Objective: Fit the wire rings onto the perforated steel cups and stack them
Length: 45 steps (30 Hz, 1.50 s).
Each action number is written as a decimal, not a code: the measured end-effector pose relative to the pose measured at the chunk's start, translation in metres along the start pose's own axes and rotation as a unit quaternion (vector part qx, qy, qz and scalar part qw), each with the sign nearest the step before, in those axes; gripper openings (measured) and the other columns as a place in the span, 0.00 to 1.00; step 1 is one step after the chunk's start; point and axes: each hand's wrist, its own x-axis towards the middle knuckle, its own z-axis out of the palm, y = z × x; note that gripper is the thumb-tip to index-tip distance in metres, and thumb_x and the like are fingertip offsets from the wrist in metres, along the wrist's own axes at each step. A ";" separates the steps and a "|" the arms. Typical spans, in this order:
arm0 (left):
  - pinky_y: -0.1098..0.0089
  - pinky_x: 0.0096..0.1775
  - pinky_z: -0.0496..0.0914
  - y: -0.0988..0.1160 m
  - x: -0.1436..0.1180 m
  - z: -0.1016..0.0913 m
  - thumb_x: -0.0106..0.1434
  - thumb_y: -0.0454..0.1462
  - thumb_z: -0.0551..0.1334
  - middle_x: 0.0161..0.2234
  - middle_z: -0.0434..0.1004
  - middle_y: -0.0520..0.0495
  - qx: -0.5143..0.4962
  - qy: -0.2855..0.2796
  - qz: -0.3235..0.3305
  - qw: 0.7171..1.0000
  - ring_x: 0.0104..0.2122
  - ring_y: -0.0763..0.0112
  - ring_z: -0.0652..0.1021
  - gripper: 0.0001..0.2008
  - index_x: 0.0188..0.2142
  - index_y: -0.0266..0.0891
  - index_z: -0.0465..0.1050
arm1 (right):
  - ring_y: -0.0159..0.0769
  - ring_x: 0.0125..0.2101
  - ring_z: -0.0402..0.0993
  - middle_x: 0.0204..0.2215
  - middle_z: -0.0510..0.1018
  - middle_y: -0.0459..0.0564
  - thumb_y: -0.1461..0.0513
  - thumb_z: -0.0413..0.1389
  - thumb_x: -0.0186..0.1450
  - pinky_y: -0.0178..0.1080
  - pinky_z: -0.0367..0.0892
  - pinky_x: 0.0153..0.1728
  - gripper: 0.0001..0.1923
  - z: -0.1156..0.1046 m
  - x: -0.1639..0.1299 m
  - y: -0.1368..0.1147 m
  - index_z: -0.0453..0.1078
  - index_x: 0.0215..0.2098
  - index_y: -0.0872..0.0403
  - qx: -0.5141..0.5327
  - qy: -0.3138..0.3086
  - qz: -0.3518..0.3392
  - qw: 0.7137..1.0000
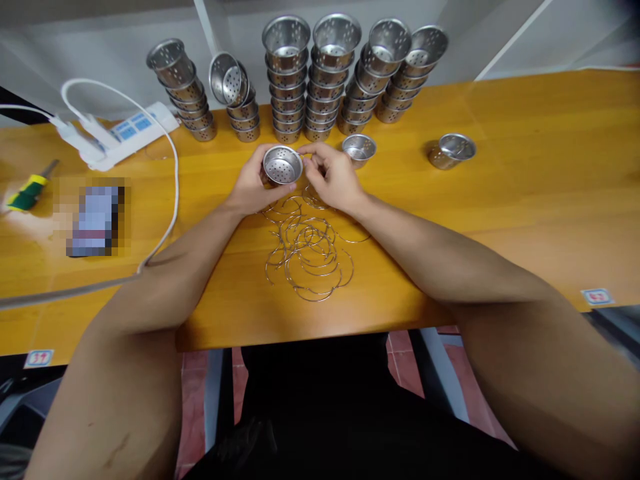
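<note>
A perforated metal strainer cup point(283, 167) sits tilted in my left hand point(255, 185), whose fingers and thumb wrap round its side. At the cup's right rim, the bent fingers of my right hand point(333, 172) are pinched together. Whatever they may hold is too small or hidden to make out. Just below both hands, a tangle of thin wire rings point(313, 250) lies loose on the wooden table point(240, 307). Some rings are partly covered by my right hand. Right behind that hand stands another strainer cup point(359, 151).
Several stacks of strainer cups point(287, 80) stand along the wall. One single perforated cup point(451, 152) is at the right. On the left are a white power strip point(133, 130) with its cable, a blurred phone point(97, 217) and a screwdriver point(29, 192).
</note>
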 end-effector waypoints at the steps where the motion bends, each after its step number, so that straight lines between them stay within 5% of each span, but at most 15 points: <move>1: 0.39 0.72 0.86 -0.001 0.000 0.000 0.60 0.78 0.86 0.66 0.83 0.36 0.000 0.002 0.002 1.000 0.66 0.38 0.89 0.61 0.76 0.46 0.73 | 0.43 0.32 0.71 0.30 0.70 0.45 0.37 0.59 0.90 0.53 0.85 0.47 0.29 0.000 0.000 -0.001 0.86 0.62 0.51 0.000 -0.001 0.000 1.000; 7: 0.38 0.68 0.88 -0.007 0.000 0.001 0.60 0.80 0.84 0.64 0.82 0.37 0.009 0.002 0.035 0.999 0.62 0.41 0.90 0.62 0.77 0.47 0.72 | 0.44 0.32 0.72 0.30 0.69 0.46 0.43 0.58 0.90 0.52 0.84 0.46 0.24 -0.001 0.000 0.000 0.86 0.63 0.51 -0.010 -0.004 -0.003 1.000; 17: 0.39 0.68 0.89 0.003 0.000 0.001 0.57 0.79 0.86 0.64 0.83 0.34 0.024 0.002 -0.011 1.000 0.62 0.39 0.90 0.63 0.74 0.44 0.74 | 0.44 0.31 0.70 0.29 0.68 0.45 0.35 0.58 0.89 0.55 0.86 0.47 0.31 0.001 0.000 0.004 0.86 0.63 0.50 -0.002 0.011 -0.007 1.000; 31: 0.38 0.67 0.89 0.006 0.001 0.001 0.55 0.80 0.87 0.66 0.84 0.35 0.016 -0.006 -0.031 0.999 0.65 0.37 0.88 0.65 0.74 0.45 0.74 | 0.42 0.31 0.70 0.29 0.68 0.43 0.46 0.66 0.87 0.51 0.82 0.45 0.17 -0.003 0.003 -0.002 0.87 0.58 0.49 0.000 0.013 0.010 1.000; 38: 0.36 0.60 0.91 0.010 0.001 0.000 0.54 0.81 0.86 0.65 0.86 0.38 0.047 -0.057 -0.023 0.997 0.59 0.40 0.89 0.66 0.76 0.49 0.72 | 0.41 0.33 0.71 0.29 0.70 0.43 0.51 0.68 0.86 0.48 0.80 0.45 0.11 -0.007 0.006 -0.016 0.87 0.55 0.49 -0.044 -0.005 0.035 0.998; 45: 0.33 0.73 0.83 0.038 0.004 0.002 0.57 0.82 0.83 0.66 0.86 0.34 0.095 -0.055 -0.034 0.993 0.66 0.32 0.88 0.64 0.74 0.44 0.73 | 0.42 0.30 0.68 0.28 0.69 0.44 0.44 0.66 0.86 0.51 0.83 0.46 0.18 -0.004 0.006 -0.016 0.87 0.53 0.49 -0.038 0.006 0.042 0.998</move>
